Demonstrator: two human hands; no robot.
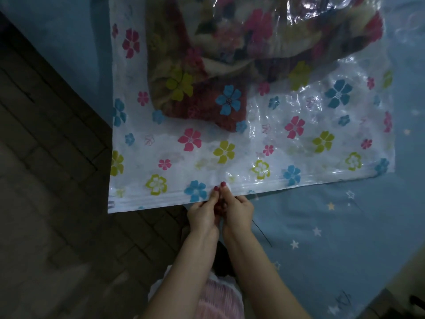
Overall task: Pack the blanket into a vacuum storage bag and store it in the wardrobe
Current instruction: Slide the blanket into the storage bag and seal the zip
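Floor point(53, 171) of dark tiles fills the left side of the view, and beside it begins the bed point(333, 226), covered with a blue sheet printed with small stars. On the bed lies the vacuum storage bag point(276, 143), clear plastic with pink, blue and yellow-green flowers; its near left corner reaches over the edge of the bed, above the floor. Inside the bag, toward its far end, sits the blanket point(230, 49), a thick folded one in dark red and beige with a flower pattern, while the near part of the bag is flat. At the near edge of the bag, where the seal strip runs, the 2 hands meet side by side and touch each other. The left hand point(203, 214) pinches this edge with the thumb on top, and the right hand point(238, 211) pinches it just beside, also thumb on top; both thumbnails are painted red. Below the hands, both bare forearms and a bit of pink clothing point(218, 298) are visible.
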